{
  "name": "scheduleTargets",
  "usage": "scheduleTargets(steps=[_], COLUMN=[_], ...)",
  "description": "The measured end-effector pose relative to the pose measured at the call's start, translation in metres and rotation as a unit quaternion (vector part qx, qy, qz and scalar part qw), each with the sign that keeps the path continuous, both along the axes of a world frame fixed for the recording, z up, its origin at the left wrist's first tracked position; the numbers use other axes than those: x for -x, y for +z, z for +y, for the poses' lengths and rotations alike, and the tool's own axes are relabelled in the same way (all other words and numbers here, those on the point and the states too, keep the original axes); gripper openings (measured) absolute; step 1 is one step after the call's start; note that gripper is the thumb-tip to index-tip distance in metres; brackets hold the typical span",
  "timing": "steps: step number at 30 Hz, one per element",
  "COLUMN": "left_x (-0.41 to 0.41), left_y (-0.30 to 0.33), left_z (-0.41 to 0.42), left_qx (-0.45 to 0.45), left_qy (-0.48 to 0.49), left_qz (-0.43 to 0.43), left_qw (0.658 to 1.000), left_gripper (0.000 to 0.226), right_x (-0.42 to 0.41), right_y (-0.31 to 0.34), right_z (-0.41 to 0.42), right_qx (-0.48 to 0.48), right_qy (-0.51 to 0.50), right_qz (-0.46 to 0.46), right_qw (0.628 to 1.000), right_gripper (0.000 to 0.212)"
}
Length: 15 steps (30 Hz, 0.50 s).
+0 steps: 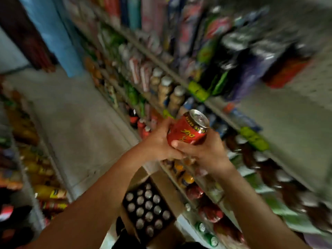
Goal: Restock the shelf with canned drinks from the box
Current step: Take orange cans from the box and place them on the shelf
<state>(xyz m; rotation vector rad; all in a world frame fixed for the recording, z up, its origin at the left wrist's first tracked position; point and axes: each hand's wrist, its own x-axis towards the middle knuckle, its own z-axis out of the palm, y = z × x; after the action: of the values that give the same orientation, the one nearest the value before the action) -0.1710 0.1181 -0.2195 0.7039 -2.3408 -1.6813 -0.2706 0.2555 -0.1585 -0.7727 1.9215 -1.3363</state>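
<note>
A red drink can [188,129] with yellow lettering and a silver top is held up in front of the shelves, tilted to the right. My left hand [158,141] cups its left side and bottom. My right hand [204,150] grips it from the right, thumb across the lower front. Below my arms an open cardboard box [161,182] stands on the floor with several cans [147,211] upright in rows. The shelf unit [224,112] runs along the right, blurred.
The right-hand shelves carry bottles [165,88], cans and packets on every level. A second rack with yellow and orange packets [48,193] lines the left. A pale tiled floor aisle [75,126] runs between them.
</note>
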Motion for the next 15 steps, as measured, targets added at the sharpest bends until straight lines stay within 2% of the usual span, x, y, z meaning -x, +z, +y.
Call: scheduleTargets(steps=[4,10,12,15], left_x=[0.059,0.119,0.138,0.156], left_y=[0.071,0.107,0.109,0.11], left_z=[0.054,0.098,0.104,0.103], left_qx=[0.026,0.1,0.199,0.363], left_qy=[-0.058,-0.103,-0.101,-0.11], left_qz=[0.094,0.137,0.121,0.04], left_qw=[0.994,0.98,0.967,0.924], left_gripper=[0.079,0.073,0.073,0.068], right_x=[0.026,0.083,0.105,0.138], right_y=[0.05,0.073,0.078,0.081], right_z=[0.063,0.108,0.118,0.123], right_qx=[0.062,0.049,0.036,0.018], right_qy=[-0.148,-0.261,-0.283,-0.297], right_qz=[0.091,0.149,0.183,0.219], right_qw=[0.983,0.952,0.941,0.929], right_gripper=[0.053,0.05,0.052,0.063])
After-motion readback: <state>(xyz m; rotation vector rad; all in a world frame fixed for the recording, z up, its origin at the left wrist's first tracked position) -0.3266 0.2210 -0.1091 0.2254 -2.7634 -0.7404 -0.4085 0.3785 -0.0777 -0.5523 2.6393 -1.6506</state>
